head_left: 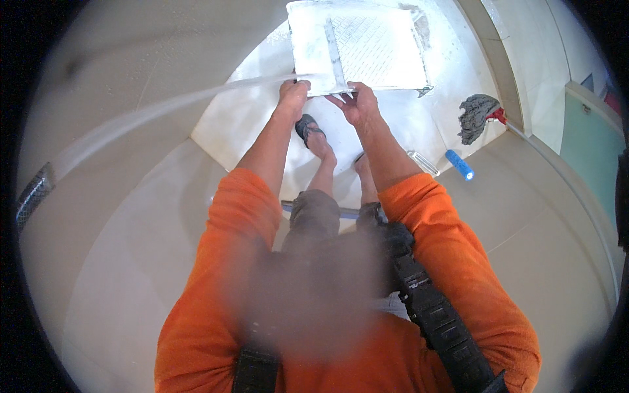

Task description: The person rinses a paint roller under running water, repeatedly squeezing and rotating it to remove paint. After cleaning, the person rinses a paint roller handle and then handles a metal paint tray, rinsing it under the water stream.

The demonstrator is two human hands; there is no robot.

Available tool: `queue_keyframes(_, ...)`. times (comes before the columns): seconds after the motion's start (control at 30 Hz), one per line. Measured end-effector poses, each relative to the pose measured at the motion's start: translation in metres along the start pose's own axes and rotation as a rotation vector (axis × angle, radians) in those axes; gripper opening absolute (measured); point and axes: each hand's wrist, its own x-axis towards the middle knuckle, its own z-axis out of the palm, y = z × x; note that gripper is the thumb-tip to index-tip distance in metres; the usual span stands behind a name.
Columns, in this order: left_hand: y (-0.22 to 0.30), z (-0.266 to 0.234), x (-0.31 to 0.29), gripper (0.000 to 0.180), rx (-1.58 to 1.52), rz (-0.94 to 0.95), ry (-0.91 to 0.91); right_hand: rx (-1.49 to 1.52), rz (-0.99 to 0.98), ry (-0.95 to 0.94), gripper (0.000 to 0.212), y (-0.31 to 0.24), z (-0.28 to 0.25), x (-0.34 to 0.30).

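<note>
A white paint tray with a ribbed panel is held out ahead of me, brightly lit. My left hand is closed on the left part of its near edge, thumb on top. Farther right along that edge, my right hand grips it, with fingertips reaching underneath. A stream of water arcs in from a clear braided hose at the far left and meets the tray near my left hand. What holds the hose is out of view.
On the floor to the right lie a blue cylinder and a pale slotted object. A grey mop head with a red fitting and long handle stands beyond them. My sandalled foot is below the tray. A pale green panel is at right.
</note>
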Motion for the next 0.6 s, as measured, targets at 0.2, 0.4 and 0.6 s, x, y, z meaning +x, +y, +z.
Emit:
queue_keyframes(0.2,-0.003,-0.006,0.048,0.063,0.126,-0.030,-0.095,-0.067,-0.138,0.181,0.028,0.005,0.013,0.019)
queue_keyframes(0.4,-0.028,-0.010,0.086,0.051,0.274,-0.217,-0.230,-0.349,-0.230,0.356,0.032,0.001,0.019,0.014)
queue_keyframes(0.6,-0.064,-0.017,0.088,0.059,0.700,-0.078,-0.146,-0.559,-0.295,0.365,0.048,0.014,0.000,-0.025)
